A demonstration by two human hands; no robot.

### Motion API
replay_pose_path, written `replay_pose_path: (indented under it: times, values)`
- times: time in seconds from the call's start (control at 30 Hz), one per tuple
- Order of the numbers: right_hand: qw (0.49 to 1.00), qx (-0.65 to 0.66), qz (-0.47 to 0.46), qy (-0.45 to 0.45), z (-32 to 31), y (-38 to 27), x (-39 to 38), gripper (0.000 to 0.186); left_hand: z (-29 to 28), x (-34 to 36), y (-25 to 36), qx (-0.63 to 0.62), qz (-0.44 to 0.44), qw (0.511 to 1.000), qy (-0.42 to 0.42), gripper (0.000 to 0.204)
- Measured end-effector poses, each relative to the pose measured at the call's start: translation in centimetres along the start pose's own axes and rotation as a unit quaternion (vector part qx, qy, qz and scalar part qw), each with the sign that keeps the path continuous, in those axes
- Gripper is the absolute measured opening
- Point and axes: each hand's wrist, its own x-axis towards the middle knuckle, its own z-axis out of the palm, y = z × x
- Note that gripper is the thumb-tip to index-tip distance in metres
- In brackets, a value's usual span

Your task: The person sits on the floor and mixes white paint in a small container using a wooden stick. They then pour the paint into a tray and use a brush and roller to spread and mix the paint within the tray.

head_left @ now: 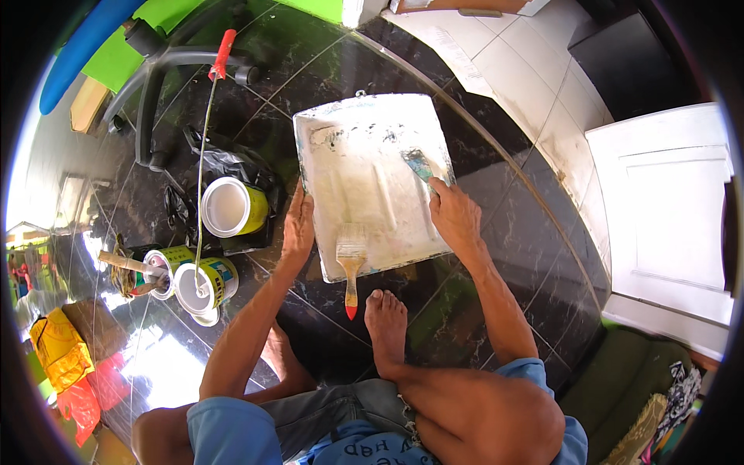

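Observation:
A white paint tray (341,182), smeared with paint and dark flecks toward its far end, lies on the dark floor in front of me. My left hand (298,225) grips its left edge. In my right hand (456,213) is a paint scraper (417,164) with a stained blue-green blade, which rests on the tray's surface on the right side. The fingers hide most of its handle. Across the tray's near rim lies a paintbrush (351,267), its pale bristles inside and its red-tipped handle jutting out toward my bare foot (385,322).
Left of the tray, an open paint can (227,208) sits on black plastic. Two more open cans (205,288) stand nearer, one with a red-handled roller (208,139) leaning out of it, another with brushes. A wheeled chair base (167,66) is far left; a white cabinet door (670,225) is right.

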Motion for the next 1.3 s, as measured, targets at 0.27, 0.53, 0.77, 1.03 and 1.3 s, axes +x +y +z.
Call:
replay_pose_path:
  times: [0.27, 0.53, 0.77, 1.03, 1.3]
  values:
    - [0.999, -0.04, -0.025, -0.006, 0.1, 0.2, 0.7, 0.021, -0.5, -1.5, -0.8, 0.025, -0.004, 0.999, -0.033, 0.06]
    - [1.0, 0.004, 0.008, 0.003, 0.9, -0.5, -0.3, 0.028, -1.2, -1.7, 2.1, 0.193, -0.033, 0.98, -0.031, 0.056]
    - [1.0, -0.001, 0.023, 0.002, 0.1, 0.5, -1.5, 0.032, 4.2, 5.1, 10.5, 0.382, 0.354, 0.852, 0.053, 0.043]
    - [0.999, 0.017, 0.036, -0.026, -0.2, -1.0, -2.9, 0.033, 11.2, 20.8, 7.8, 0.393, 0.263, 0.857, -0.206, 0.027]
    - [0.999, -0.012, 0.016, -0.036, -1.5, -1.0, -7.0, 0.038, 13.7, 20.0, 8.0, 0.369, 0.144, 0.874, -0.28, 0.031]
